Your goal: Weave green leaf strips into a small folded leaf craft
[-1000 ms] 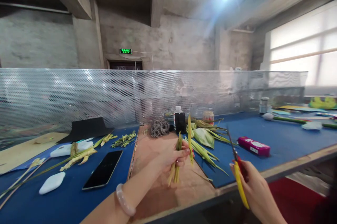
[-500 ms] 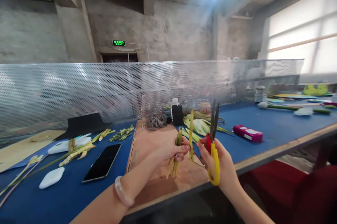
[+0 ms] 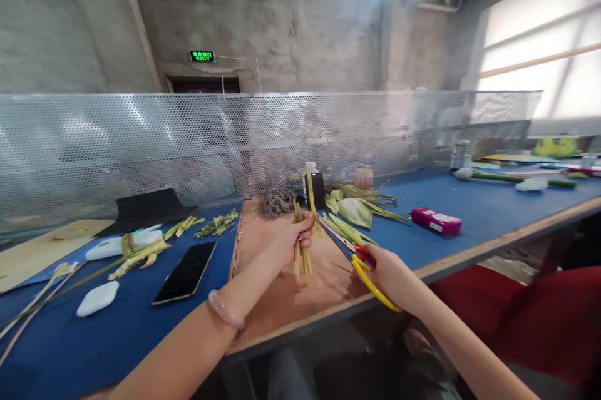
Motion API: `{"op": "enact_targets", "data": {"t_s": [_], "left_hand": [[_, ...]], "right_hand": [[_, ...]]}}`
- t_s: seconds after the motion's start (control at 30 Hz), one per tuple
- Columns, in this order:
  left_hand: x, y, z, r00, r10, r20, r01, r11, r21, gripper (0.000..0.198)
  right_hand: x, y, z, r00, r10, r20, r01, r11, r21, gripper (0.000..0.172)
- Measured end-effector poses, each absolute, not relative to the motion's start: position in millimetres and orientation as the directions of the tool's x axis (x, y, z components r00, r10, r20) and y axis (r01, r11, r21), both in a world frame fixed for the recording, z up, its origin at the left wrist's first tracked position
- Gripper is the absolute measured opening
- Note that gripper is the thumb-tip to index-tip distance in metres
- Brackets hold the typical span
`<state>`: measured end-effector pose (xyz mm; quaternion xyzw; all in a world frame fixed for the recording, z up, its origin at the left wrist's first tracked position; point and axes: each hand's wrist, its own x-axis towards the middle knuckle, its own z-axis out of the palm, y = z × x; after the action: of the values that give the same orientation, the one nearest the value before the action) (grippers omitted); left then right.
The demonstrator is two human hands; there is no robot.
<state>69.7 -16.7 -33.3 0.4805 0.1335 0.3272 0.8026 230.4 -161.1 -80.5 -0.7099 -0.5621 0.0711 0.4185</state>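
In the head view my left hand (image 3: 300, 237) is closed around a small bundle of yellow-green plant strips (image 3: 303, 262) above the brown board. One longer flat strip (image 3: 312, 190) stands up from its fingertips. My right hand (image 3: 387, 275) grips yellow-and-red handled scissors (image 3: 370, 281). Their blades point left toward the long strip, close to my left fingertips; whether they touch it I cannot tell. Beyond my right hand lie pale green leaves (image 3: 354, 212). A ball of grey cord (image 3: 279, 201) sits behind my left hand.
A black phone (image 3: 185, 271) and a white flat piece (image 3: 97, 298) lie on the blue table at left, near cut plant scraps (image 3: 218, 223). A magenta box (image 3: 436, 221) is at right. A perforated metal screen (image 3: 188, 143) runs along the back.
My right hand has turned the scissors from pointing up to pointing left, bringing the blades to the long strip. My left hand has shifted slightly left and up in view. The view has tilted down.
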Motion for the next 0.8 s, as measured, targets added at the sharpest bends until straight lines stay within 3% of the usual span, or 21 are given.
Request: {"op": "enact_targets", "data": {"t_s": [0.13, 0.37, 0.47, 0.7, 0.8], "left_hand": [[71, -1, -41, 0.713, 0.693, 0.106, -0.443, 0.329, 0.834, 0.029], [63, 14, -36, 0.666, 0.733, 0.134, -0.511, 0.319, 0.798, 0.022], [59, 18, -34, 0.657, 0.736, 0.16, -0.534, 0.306, 0.788, 0.015], [58, 17, -32, 0.709, 0.686, 0.166, -0.507, 0.331, 0.796, 0.015], [63, 6, -31, 0.762, 0.631, 0.149, -0.454, 0.356, 0.817, 0.014]], "right_hand": [[233, -159, -88, 0.361, 0.857, 0.368, 0.803, -0.085, -0.59, 0.012], [240, -153, -102, 0.344, 0.875, 0.341, 0.823, -0.106, -0.558, 0.028], [237, -160, -103, 0.356, 0.868, 0.347, 0.8, -0.091, -0.593, 0.025], [249, -207, -121, 0.509, 0.791, 0.34, 0.563, -0.007, -0.826, 0.017], [258, -212, -119, 0.557, 0.706, 0.437, 0.588, 0.036, -0.808, 0.015]]}}
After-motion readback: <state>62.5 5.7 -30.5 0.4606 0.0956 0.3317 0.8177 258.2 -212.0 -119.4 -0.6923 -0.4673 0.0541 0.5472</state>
